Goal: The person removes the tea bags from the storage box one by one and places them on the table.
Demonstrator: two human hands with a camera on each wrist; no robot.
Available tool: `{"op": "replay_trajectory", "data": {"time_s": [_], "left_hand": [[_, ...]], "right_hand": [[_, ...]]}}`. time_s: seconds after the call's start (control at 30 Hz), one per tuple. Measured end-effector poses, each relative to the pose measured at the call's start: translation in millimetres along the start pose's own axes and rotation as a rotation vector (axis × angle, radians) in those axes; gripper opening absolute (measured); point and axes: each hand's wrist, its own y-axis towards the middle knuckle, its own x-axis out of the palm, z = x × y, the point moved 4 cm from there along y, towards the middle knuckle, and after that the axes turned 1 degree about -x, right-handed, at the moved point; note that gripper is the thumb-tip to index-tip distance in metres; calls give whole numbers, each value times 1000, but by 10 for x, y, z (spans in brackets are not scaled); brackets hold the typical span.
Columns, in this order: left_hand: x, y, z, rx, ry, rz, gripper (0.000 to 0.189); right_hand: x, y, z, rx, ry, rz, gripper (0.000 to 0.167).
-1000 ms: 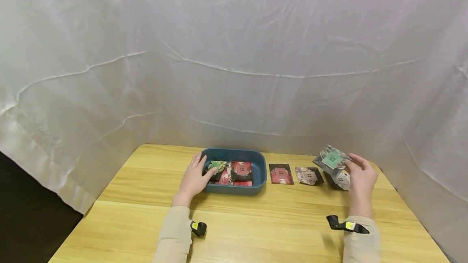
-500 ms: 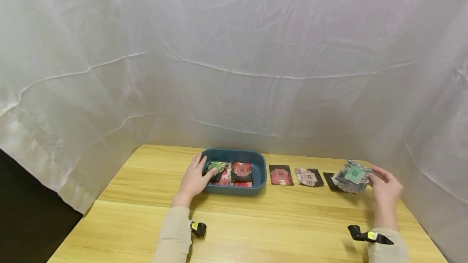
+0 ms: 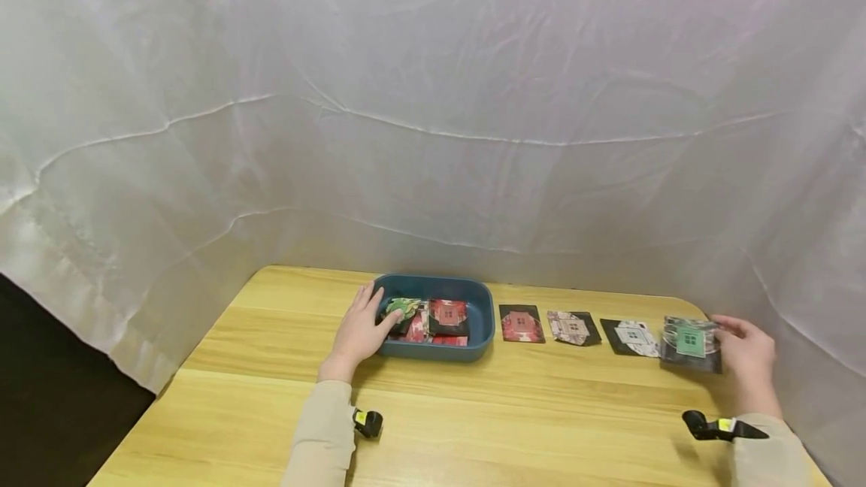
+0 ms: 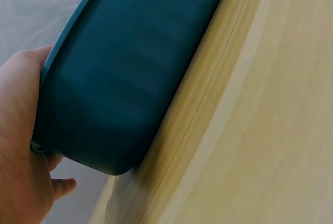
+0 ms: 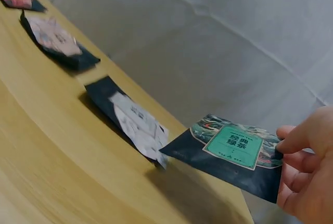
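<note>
Your right hand [image 3: 747,355] pinches the right edge of a green-labelled packet [image 3: 690,344], holding it just above the wooden table [image 3: 514,419], at the right end of a row. Leftward from it lie a white-labelled packet [image 3: 634,338], a pale pink packet [image 3: 572,328] and a red packet [image 3: 522,323], spaced apart. Your left hand [image 3: 358,333] clasps the left end of a blue tub [image 3: 433,352], thumb over the rim. Inside the tub, a green packet [image 3: 407,306] lies beside red ones.
</note>
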Motion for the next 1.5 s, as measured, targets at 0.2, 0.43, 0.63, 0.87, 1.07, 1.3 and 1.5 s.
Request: {"op": "replay_trajectory", "data": {"time_s": [0.2, 0.43, 0.63, 0.87, 1.07, 1.3, 1.5], "left_hand": [[0, -5, -3, -8, -4, 0, 79], [-4, -4, 1, -20, -6, -14, 78], [-14, 7, 6, -23, 5, -11, 78], [-3, 7, 23, -18, 23, -7, 78], [0, 2, 33, -23, 20, 7, 77], [-3, 3, 41, -17, 7, 8, 77], [-5, -2, 29, -22, 7, 0, 76]], "right_hand": [[16, 157, -31, -90, -130, -27, 42], [111, 265, 12, -105, -186, -91, 42], [171, 328, 40, -96, -165, -115, 45], [176, 398, 131, -27, -87, -102, 49], [186, 389, 125, -38, -95, -113, 54], [203, 223, 128, -162, -178, -136, 53], [225, 33, 158, -263, -270, -196, 53]]}}
